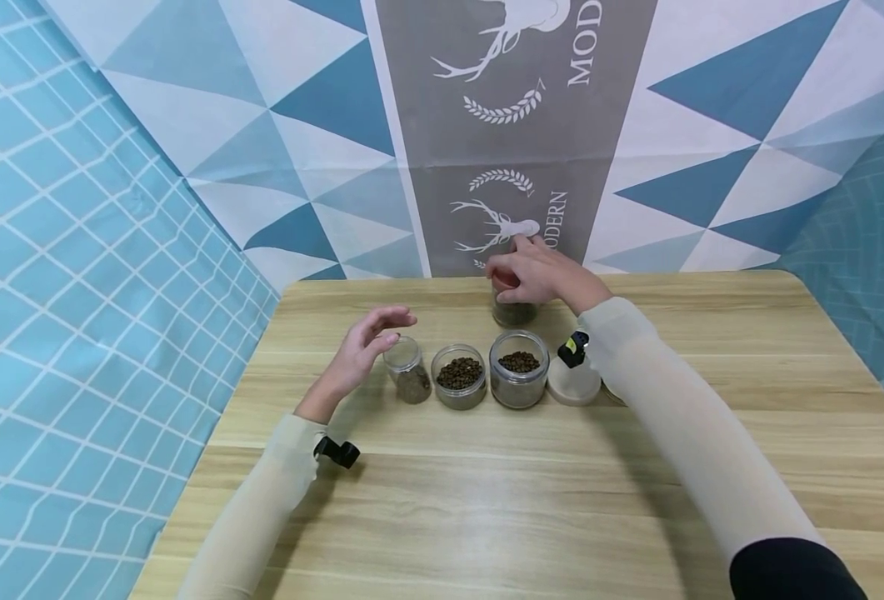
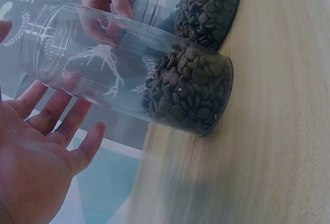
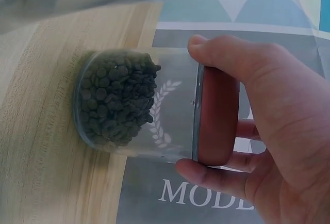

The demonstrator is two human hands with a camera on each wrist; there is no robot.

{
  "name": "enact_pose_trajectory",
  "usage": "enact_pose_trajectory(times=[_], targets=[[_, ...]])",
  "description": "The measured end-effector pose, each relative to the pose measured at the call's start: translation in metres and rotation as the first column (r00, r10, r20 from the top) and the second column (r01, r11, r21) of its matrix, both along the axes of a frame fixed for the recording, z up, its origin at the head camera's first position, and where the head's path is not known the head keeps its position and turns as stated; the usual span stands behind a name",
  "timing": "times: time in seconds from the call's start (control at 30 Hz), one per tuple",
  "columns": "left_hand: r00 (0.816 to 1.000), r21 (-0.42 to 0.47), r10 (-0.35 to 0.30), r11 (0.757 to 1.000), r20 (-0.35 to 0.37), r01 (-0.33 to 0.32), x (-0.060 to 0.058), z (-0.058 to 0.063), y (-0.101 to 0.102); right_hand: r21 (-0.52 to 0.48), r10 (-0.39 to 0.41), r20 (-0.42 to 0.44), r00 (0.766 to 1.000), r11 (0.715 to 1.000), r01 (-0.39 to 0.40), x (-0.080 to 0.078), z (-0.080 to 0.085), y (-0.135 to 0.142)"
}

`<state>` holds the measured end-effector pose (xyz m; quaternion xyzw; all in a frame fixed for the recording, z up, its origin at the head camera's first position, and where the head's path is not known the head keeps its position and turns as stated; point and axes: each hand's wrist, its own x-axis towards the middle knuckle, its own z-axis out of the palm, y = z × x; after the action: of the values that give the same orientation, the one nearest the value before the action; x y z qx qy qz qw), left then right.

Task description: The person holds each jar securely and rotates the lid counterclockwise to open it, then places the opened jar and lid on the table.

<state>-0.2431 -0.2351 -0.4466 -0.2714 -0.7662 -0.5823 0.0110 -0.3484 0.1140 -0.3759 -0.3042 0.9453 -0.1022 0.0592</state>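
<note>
At the back of the table stands a clear jar of dark pellets with a reddish-brown lid. My right hand grips this jar at the lid, thumb on one side and fingers on the other. My left hand is held beside the narrow, lidless clear jar, its fingers spread and loosely bent. In the left wrist view that tall jar has brown pellets in its lower part, and the fingers show behind its open mouth.
Right of the narrow jar stand two wider open jars, one low and one taller, both holding brown pellets. A whitish round lid lies beside them, partly under the right wrist. A patterned cloth rises behind the wooden table.
</note>
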Motion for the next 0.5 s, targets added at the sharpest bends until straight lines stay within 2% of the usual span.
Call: enact_pose_trajectory(times=[0.23, 0.5], targets=[[1.000, -0.004, 0.007, 1.000, -0.005, -0.007, 0.001, -0.001, 0.000, -0.008, -0.006, -0.006, 1.000, 1.000, 0.006, 0.003, 0.005, 0.004], [1.000, -0.026, 0.010, 1.000, -0.001, -0.010, 0.002, 0.002, 0.001, 0.024, 0.013, -0.059, 0.998, 1.000, -0.011, 0.006, 0.024, 0.007]])
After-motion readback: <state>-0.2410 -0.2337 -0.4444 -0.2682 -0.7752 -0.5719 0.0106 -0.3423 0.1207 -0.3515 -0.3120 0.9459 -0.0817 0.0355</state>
